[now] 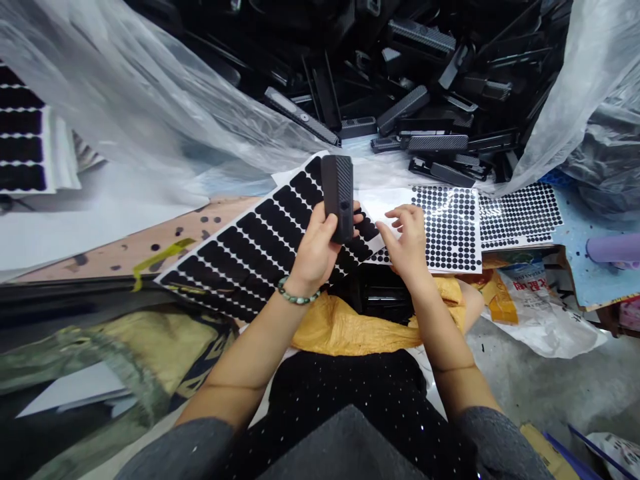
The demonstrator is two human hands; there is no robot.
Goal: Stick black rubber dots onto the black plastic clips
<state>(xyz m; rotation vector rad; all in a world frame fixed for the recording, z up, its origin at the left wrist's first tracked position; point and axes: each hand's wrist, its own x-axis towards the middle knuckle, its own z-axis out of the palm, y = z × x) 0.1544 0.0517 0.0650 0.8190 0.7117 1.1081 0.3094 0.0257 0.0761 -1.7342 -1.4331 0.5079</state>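
My left hand (320, 243) is wrapped round a black plastic piece (339, 193) with a patterned face, held upright over a sheet of long black stickers (255, 247). To its right, my right hand (407, 237) is empty as far as I can see, its fingers apart and slightly bent. It hovers by the left edge of a sheet of round black dots (447, 227). White backing paper (385, 200) shows between the two hands.
Many similar black pieces (435, 143) are heaped at the back, with clear plastic film (165, 100) around them. A yellow bag (350, 327) lies at my lap. More dot sheets (520, 213) and a purple roll (613, 248) are on the right.
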